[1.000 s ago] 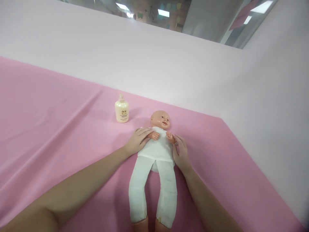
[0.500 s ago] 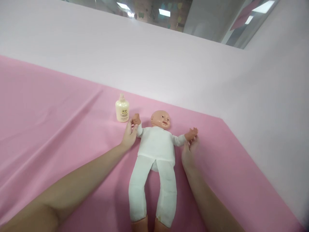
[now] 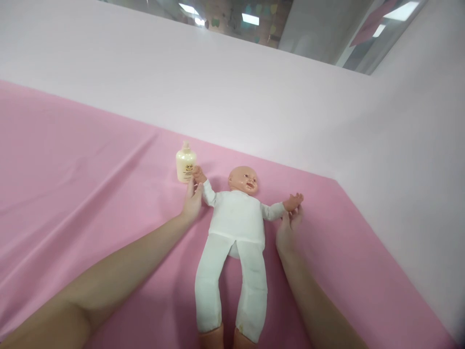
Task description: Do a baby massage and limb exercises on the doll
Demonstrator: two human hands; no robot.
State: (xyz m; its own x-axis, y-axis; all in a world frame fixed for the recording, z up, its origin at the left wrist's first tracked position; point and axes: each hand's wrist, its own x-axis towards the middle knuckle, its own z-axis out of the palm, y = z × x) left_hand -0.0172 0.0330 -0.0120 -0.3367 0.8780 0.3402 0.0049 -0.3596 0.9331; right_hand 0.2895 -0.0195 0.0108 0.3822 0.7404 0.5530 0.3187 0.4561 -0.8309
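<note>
A baby doll in a white suit lies on its back on the pink cloth, head away from me, both arms spread wide. My left hand pinches the doll's arm on the left side at the wrist, close to a small cream bottle. On the right side, the fingers of my right hand are closed under the doll's other wrist, holding that arm out. The doll's legs point toward me, and its feet reach the bottom edge of the view.
The cream bottle stands upright just left of the doll's head. A pale pink wall rises behind the cloth and turns a corner at the right. The cloth has long creases on the left.
Both of my hands have drawn the doll's arms from its chest outward to the sides. The left-side arm now reaches up next to the bottle.
</note>
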